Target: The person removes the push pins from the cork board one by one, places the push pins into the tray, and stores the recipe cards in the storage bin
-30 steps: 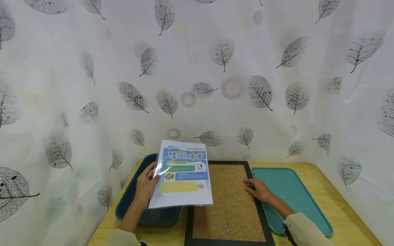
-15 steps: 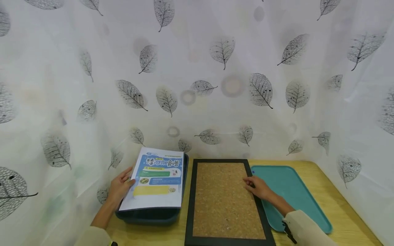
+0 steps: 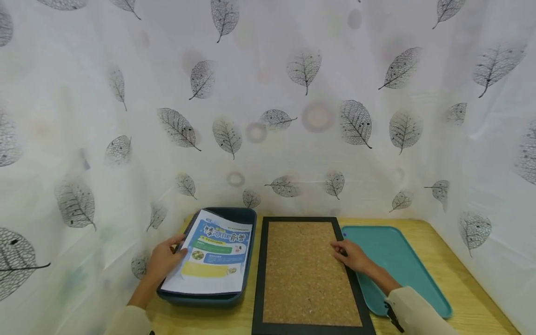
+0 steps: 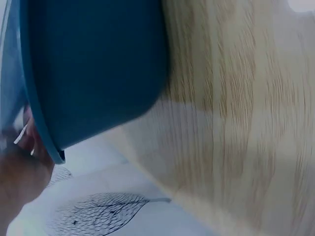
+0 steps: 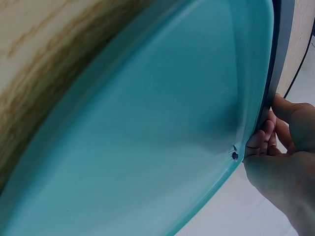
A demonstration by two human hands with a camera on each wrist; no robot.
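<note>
A laminated printed sheet (image 3: 213, 253) with blue, green and yellow blocks lies tilted in the mouth of a dark blue plastic bin (image 3: 209, 300) on the left of the table. My left hand (image 3: 162, 260) pinches the sheet's left edge, thumb on top, beside the bin's rim; in the left wrist view the same hand (image 4: 24, 169) is partly cut off behind the bin's wall. With fingers loosely curled, my right hand (image 3: 353, 257) rests at the right edge of a black-framed cork board (image 3: 310, 274). Seen from the right wrist, that hand (image 5: 290, 147) has nothing in its fingers.
A teal tray (image 3: 393, 260) lies right of the cork board, close under my right forearm. All these stand on a wooden table (image 3: 469, 284). A whitish curtain (image 3: 268, 93) with grey leaf prints hangs behind and at both sides.
My left hand has carried the sheet from above the cork board leftward and lowered it into the bin's mouth. The right hand has stayed nearly still.
</note>
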